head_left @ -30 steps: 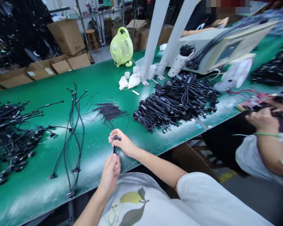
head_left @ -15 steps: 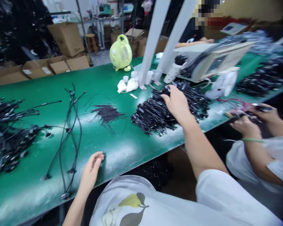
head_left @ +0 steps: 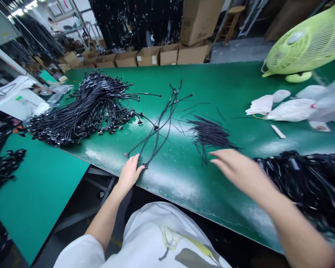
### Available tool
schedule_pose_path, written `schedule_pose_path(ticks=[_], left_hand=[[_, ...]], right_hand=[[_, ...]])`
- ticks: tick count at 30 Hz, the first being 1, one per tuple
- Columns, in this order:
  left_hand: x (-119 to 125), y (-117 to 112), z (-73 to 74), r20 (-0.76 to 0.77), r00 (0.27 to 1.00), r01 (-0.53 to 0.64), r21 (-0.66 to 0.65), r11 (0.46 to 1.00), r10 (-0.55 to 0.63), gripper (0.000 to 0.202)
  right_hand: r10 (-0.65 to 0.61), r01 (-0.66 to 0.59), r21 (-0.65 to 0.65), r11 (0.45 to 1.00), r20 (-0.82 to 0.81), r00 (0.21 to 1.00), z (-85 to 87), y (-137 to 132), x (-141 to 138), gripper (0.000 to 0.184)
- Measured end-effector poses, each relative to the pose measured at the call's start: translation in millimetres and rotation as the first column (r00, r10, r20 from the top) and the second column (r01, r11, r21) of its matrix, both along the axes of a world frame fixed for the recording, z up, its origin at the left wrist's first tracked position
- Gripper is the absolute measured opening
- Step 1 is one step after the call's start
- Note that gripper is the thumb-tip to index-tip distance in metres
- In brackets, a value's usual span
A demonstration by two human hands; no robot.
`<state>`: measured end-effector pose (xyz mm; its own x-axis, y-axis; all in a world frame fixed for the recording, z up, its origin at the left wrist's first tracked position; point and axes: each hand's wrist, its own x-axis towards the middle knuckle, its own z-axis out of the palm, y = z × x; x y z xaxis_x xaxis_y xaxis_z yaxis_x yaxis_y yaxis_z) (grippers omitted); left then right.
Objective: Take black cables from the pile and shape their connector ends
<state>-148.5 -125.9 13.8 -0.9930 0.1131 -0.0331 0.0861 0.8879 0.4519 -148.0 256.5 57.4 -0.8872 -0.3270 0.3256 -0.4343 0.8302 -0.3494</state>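
Note:
My left hand (head_left: 130,172) rests at the near edge of the green table (head_left: 217,85), its fingertips touching the plug ends of a few long black cables (head_left: 162,121) laid out across the table. Whether it grips one is hidden. My right hand (head_left: 234,169) hovers flat above the table with fingers stretched out and nothing in it, between a fan of thin black cable ties (head_left: 209,134) and a heap of black cables (head_left: 307,178) at the right.
A large pile of black cables (head_left: 83,106) lies at the left. White bags and rolls (head_left: 284,108) and a yellow-green fan (head_left: 304,44) stand at the far right. Cardboard boxes (head_left: 167,56) line the far side. A second green table (head_left: 36,186) sits lower left.
My head has turned left, so the left pile is now in view. My right hand came back from the right heap toward the cable ties. My left hand moved forward onto the laid-out cables' ends.

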Motion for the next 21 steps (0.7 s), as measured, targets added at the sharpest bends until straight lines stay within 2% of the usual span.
schedule_pose_path(ticks=[2, 4, 6, 8, 10, 12, 14, 15, 16, 17, 19, 20, 21], left_hand=[[-7.7, -8.0, 0.2, 0.103, 0.995, 0.009, -0.001, 1.0, -0.009, 0.035], [-12.7, -15.8, 0.9, 0.169, 0.985, 0.024, 0.044, 0.999, -0.031, 0.023], [-12.3, -21.3, 0.9, 0.171, 0.985, -0.006, 0.104, 0.995, -0.012, 0.014], [-7.5, -24.2, -1.0, 0.129, 0.991, -0.043, 0.12, 0.992, 0.028, 0.017], [-1.8, -26.3, -4.3, 0.095, 0.995, -0.04, 0.104, 0.994, 0.03, 0.026], [0.9, -30.1, -6.1, 0.104, 0.994, -0.021, 0.11, 0.994, 0.009, 0.021], [-0.6, -37.0, -2.8, 0.146, 0.989, -0.046, 0.2, 0.979, 0.016, 0.013], [-2.4, -41.5, 1.6, 0.17, 0.985, -0.08, 0.295, 0.952, 0.031, 0.011], [-4.3, -46.5, 7.9, 0.197, 0.979, -0.123, 0.42, 0.899, 0.042, 0.011], [-5.8, -52.0, 15.7, 0.233, 0.972, -0.171, 0.561, 0.81, 0.044, 0.012], [-6.5, -63.8, 33.5, 0.308, 0.951, -0.259, 0.796, 0.547, 0.003, 0.018], [-5.5, -69.9, 42.0, 0.337, 0.941, -0.291, 0.86, 0.419, -0.038, 0.02], [-3.8, -75.9, 49.3, 0.359, 0.93, -0.317, 0.893, 0.319, -0.079, 0.021]], right_hand=[[0.181, -0.192, 0.1, 0.976, 0.114, 0.977, -5.4, -61.3, -25.4, 0.026], [0.312, -0.334, 0.167, 0.928, 0.147, 0.939, -9.6, -118.0, -45.7, 0.027], [0.412, -0.427, 0.244, 0.87, 0.112, 0.904, -14.0, -166.2, -63.8, 0.031], [0.47, -0.469, 0.34, 0.815, 0.085, 0.878, -20.1, -203.2, -83.0, 0.031], [0.487, -0.479, 0.408, 0.777, 0.091, 0.869, -28.2, -227.4, -103.5, 0.025], [0.486, -0.48, 0.426, 0.767, 0.105, 0.868, -35.9, -239.8, -122.4, 0.022], [0.48, -0.473, 0.43, 0.769, 0.101, 0.871, -40.0, -244.1, -137.2, 0.022], [0.473, -0.464, 0.432, 0.774, 0.092, 0.876, -39.8, -244.5, -143.3, 0.022], [0.463, -0.45, 0.431, 0.782, 0.081, 0.882, -37.7, -244.2, -149.1, 0.023], [0.448, -0.432, 0.429, 0.793, 0.07, 0.891, -33.6, -243.1, -155.2, 0.023], [0.398, -0.381, 0.423, 0.822, 0.052, 0.916, -18.3, -237.3, -170.6, 0.022], [0.364, -0.349, 0.417, 0.839, 0.046, 0.93, -7.0, -231.7, -180.2, 0.021], [0.316, -0.302, 0.409, 0.861, 0.035, 0.948, 6.6, -223.8, -190.8, 0.02]])
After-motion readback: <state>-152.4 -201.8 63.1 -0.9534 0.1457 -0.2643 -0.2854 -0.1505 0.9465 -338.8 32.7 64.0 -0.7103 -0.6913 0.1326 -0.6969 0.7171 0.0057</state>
